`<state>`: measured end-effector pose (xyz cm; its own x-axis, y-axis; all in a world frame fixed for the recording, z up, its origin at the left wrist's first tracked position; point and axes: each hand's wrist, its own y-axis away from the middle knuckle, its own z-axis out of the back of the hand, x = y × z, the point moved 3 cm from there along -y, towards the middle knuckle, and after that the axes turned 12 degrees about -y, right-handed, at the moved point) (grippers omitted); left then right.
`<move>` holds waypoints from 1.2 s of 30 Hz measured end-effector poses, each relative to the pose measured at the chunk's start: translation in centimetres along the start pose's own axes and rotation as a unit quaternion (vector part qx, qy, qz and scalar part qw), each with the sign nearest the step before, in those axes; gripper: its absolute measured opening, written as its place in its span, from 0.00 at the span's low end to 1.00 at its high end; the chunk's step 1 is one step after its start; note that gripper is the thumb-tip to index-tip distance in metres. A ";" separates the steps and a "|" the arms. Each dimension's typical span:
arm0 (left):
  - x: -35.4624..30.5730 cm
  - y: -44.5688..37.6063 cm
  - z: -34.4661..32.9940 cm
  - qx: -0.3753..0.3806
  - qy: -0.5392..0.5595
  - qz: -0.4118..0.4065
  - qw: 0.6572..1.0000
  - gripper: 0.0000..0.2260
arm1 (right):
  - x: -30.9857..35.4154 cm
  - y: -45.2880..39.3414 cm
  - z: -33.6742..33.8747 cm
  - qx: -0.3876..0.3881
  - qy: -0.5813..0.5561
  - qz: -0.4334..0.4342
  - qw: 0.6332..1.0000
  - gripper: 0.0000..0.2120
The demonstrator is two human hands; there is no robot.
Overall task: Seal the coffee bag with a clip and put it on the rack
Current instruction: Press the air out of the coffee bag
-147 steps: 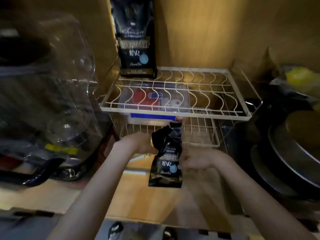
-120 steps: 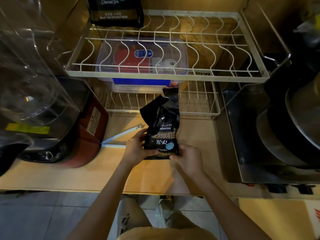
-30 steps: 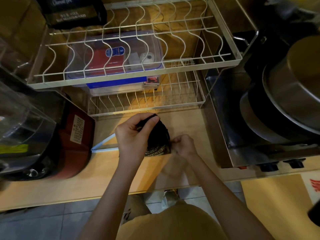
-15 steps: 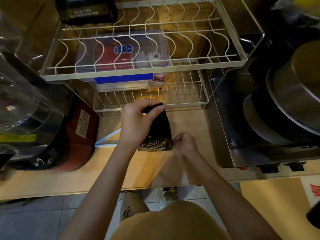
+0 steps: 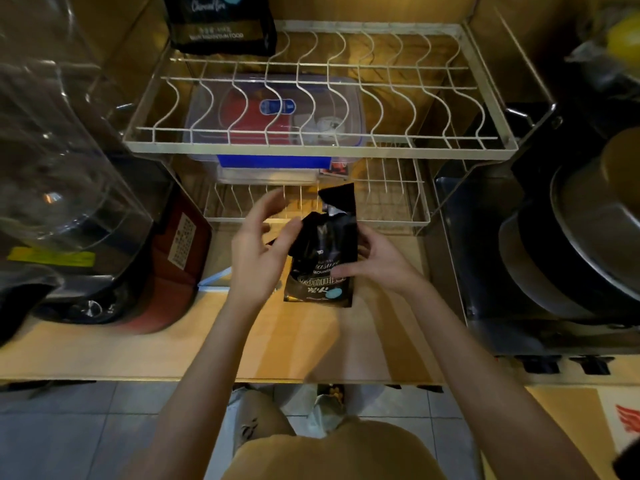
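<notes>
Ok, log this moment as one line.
right hand: holds bag | left hand: open beside bag | clip: on counter | rack: waiting

arms: both are showing bare from hand to upper edge of view, no sleeves in sight
left hand [image 5: 258, 249]: wearing no glove, ring or watch
right hand [image 5: 377, 259]: wearing nothing either
top: mustard-yellow fabric is showing at the bottom edge
shoes: pale, blurred

Pale blue-white strip clip [image 5: 215, 281], centre-left of frame: mostly hidden behind left hand [image 5: 258, 252], blurred. Second black coffee bag [image 5: 221, 24], top centre: cropped by upper edge. Clear plastic jug [image 5: 52, 140], left: cut by frame edge. Small print on held black bag [image 5: 323, 261]: partly unreadable.
</notes>
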<state>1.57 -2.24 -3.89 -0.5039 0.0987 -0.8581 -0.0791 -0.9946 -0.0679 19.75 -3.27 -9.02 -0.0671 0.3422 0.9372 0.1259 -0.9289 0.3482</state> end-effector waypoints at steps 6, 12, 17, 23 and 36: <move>9.5 4.0 -3.8 0.022 -0.104 0.121 0.987 0.13 | 0.3 -0.9 0.3 -0.017 -0.022 0.020 0.999 0.29; 12.0 3.8 -5.9 0.035 -0.159 0.124 0.979 0.13 | -0.5 -2.0 0.5 -0.047 -0.061 0.002 0.997 0.28; 13.0 3.0 -5.6 0.044 -0.139 0.135 0.980 0.10 | -1.3 -2.5 0.8 -0.077 -0.083 0.006 0.994 0.25; 14.0 2.7 -5.1 0.135 -0.029 0.167 0.976 0.10 | -1.3 -2.8 1.1 -0.078 -0.072 0.007 0.994 0.20; 12.9 1.9 -5.1 0.209 -0.100 0.141 0.963 0.16 | 0.8 -2.5 0.9 -0.035 -0.002 -0.009 0.999 0.26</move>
<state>-0.72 -3.07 -17.63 -0.7079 -0.1276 -0.6946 -0.2328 -0.8864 0.4001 20.23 -0.51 -9.13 -0.0647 0.3600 0.9307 0.0551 -0.9300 0.3635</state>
